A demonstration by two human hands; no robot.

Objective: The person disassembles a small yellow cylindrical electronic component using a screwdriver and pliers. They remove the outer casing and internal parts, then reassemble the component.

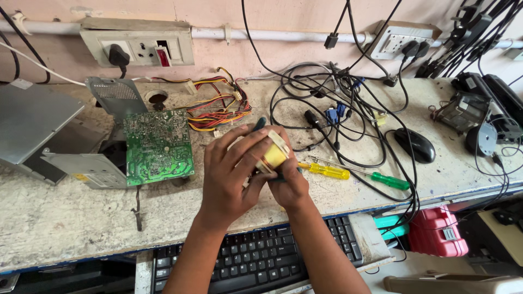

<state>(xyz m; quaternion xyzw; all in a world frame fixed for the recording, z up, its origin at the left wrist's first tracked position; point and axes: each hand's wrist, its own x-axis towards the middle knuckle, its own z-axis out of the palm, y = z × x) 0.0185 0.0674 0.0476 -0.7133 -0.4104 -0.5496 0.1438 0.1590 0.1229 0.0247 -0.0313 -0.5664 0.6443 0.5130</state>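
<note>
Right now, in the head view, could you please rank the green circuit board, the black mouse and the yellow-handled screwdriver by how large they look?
1. Green circuit board, clearly largest.
2. and 3. Black mouse and yellow-handled screwdriver: unsure, since the screwdriver looks longer but thinner and the mouse bulkier.

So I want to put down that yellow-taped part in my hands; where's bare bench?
Bare bench lies along the front edge, left of the left hand, below the green circuit board. A smaller patch sits front right, between the green-handled screwdriver and the mouse. The middle back is crowded with black cables and coloured wires.
</note>
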